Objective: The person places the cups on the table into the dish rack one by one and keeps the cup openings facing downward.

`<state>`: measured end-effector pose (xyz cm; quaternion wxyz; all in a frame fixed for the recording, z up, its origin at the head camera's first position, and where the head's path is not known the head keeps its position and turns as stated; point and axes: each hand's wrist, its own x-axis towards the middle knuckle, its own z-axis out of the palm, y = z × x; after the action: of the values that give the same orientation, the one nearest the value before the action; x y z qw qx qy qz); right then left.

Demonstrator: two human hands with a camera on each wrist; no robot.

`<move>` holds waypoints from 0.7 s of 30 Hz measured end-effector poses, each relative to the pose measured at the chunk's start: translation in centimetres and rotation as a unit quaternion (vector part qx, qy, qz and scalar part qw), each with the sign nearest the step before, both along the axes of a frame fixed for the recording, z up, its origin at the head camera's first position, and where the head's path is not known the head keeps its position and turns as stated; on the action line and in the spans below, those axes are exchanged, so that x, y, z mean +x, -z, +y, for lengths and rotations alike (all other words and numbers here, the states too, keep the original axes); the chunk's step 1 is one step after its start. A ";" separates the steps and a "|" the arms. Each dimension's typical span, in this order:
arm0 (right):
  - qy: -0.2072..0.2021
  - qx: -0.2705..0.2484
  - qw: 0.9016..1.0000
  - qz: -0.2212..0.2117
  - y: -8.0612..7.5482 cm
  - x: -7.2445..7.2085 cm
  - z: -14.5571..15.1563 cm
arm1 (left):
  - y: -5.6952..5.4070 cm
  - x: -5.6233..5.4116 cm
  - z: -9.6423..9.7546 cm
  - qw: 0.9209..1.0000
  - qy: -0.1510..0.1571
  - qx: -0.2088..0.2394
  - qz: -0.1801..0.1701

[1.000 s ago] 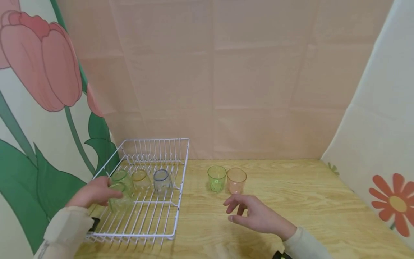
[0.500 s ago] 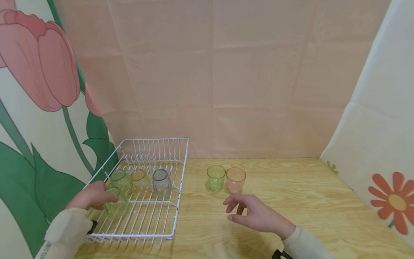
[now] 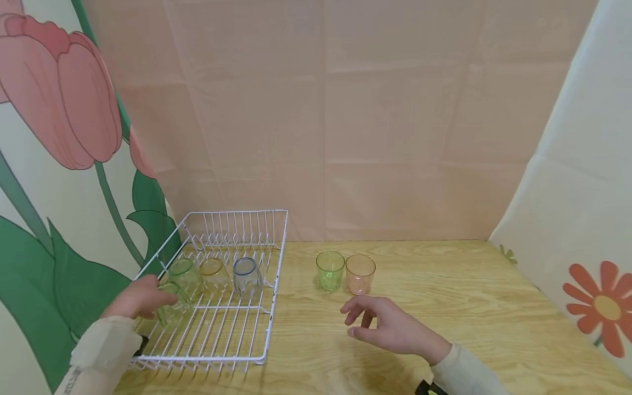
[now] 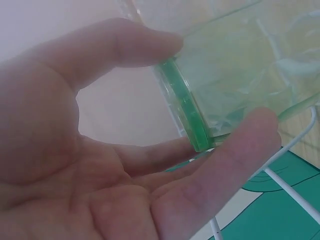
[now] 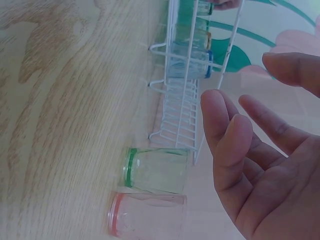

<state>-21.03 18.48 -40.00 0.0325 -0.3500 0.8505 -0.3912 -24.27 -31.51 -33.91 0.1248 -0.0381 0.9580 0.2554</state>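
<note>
My left hand (image 3: 140,297) is at the left side of the white wire rack (image 3: 269,329). Its thumb and fingers grip a clear green glass (image 3: 173,314) near the thick green base, which faces up. In the left wrist view that base (image 4: 187,107) lies between thumb and fingers. Behind it, bottoms up in the rack, are another green glass (image 3: 185,277), an amber glass (image 3: 214,277) and a blue glass (image 3: 248,277). My right hand (image 3: 390,326) hovers over the table with loosely bent fingers, holding nothing, just in front of an upright pink glass (image 3: 360,274).
Beside the pink glass stands an upright green tumbler (image 3: 330,271) on the wood-grain table (image 3: 429,280). A peach cloth (image 3: 395,120) hangs along the back. Flower-printed cloths hang at the left (image 3: 29,263) and right (image 3: 568,192).
My left hand has moved slightly left and toward me, carrying the green glass a little away from the other glasses in the rack. The right hand has stayed put.
</note>
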 end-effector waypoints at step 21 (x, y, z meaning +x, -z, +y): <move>0.012 0.010 1.000 0.001 -0.2 -0.3 0.3 | 0.6 0.2 0.1 1.000 -0.004 0.018 0.012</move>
<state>-21.29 18.76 -39.82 0.0302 -0.3404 0.8584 -0.3826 -24.05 -31.42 -34.47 0.1126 -0.0369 0.9546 0.2732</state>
